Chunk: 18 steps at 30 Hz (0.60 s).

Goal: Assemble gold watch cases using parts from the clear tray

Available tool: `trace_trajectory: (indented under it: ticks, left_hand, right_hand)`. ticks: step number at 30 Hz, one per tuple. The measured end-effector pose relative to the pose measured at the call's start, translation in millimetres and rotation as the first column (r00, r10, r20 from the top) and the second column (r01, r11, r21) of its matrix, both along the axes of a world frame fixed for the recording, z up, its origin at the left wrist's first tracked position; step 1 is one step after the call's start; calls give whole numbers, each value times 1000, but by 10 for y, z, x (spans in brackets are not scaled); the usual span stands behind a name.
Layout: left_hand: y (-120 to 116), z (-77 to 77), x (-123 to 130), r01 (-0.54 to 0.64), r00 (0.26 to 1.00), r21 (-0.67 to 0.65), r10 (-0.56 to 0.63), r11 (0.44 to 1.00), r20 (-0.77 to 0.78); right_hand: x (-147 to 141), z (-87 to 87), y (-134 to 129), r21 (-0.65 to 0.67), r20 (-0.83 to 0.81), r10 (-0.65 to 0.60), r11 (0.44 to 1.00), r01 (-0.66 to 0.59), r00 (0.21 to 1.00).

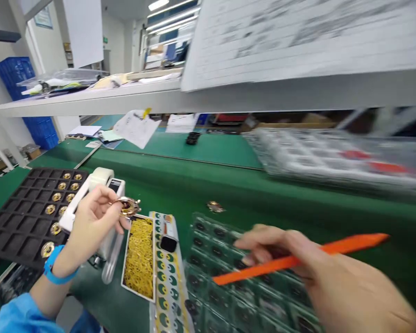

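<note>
Nearest, the right hand point(333, 280) is curled round an orange stick-like tool point(260, 269), over a clear tray point(208, 264) whose compartments hold dark round parts; whether the fingers touch the tray, I cannot tell. Just left of the tray lies a strip of green-and-yellow stickers point(162, 303), then a white-rimmed box point(124, 266) full of thin yellow pieces point(138, 259). The left hand point(97, 217) pinches a gold-coloured round case point(129, 207) between thumb and fingers, above the box's far end. Beside it is a white device point(103, 175), with a black tray point(12, 224) of similar gold parts point(56, 228) further left. A shiny round part point(215, 206) lies on the green mat point(180, 185). Beyond are a blurred, plastic-wrapped bundle point(298, 152), loose papers point(137, 127), a white shelf point(125, 100) and blue crates point(15, 74)
</note>
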<state>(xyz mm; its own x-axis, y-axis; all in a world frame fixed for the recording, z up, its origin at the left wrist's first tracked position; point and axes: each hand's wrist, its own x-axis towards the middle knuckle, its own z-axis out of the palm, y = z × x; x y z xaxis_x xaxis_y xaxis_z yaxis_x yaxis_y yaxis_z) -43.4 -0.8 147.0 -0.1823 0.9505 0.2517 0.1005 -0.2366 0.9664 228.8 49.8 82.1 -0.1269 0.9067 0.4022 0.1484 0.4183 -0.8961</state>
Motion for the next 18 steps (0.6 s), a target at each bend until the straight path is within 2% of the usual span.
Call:
trace_trajectory:
  ticks: [4,6,8,13,15,18]
  left_hand:
    - [245,-116,430,227,944,-38,-210,973,254]
    - [330,-182,557,287,911,-14,-269,958,314]
    - [374,-237,641,324,890,17,-311,946,332]
    - [426,-312,687,347,875,63,-347,936,338]
    - [449,-321,658,350,868,67,-350,934,352]
    - [468,-321,597,360,859,65,-358,931,366]
  right_hand:
    - [-68,238,-116,104,-112,102,991,-90,989]
    - [-133,297,-171,177,-168,106,981,-76,980]
    - [-194,298,-189,189,-180,93,980,-58,979]
    - [-278,188,-103,138,-192,15,990,11,981]
    - [-284,165,-52,177,-176,49,984,-17,983]
    - [-268,157,29,265,-107,159,956,-126,982]
